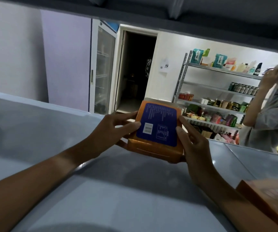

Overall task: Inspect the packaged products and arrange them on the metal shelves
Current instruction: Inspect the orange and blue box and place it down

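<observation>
At the near right edge, a second orange box (269,201) lies blurred on the grey metal shelf (118,198), well apart from the hands. Both forearms reach out over this shelf board. The left hand (113,129) grips the left side of an orange box (156,129), thumb laid on its face and fingers wrapped behind; the right hand (191,141) clasps the right side and lower corner the same way. The box is held up above the shelf, tilted back so its rear panel faces the camera. That panel carries a dark blue label (158,123) with rows of small white print, a white barcode patch and a small table; none of the writing can be read. The underside of the upper shelf (168,15) cuts across the top of the view.

Beyond the shelf, a glass-door fridge (103,69) stands by a dark open doorway (134,71). Further right, a metal rack (218,91) against the white wall holds packets, jars and bottles, their labels too small to make out. A person in a grey top (272,111) stands at the right, partly hiding the rack, one hand raised to the head.
</observation>
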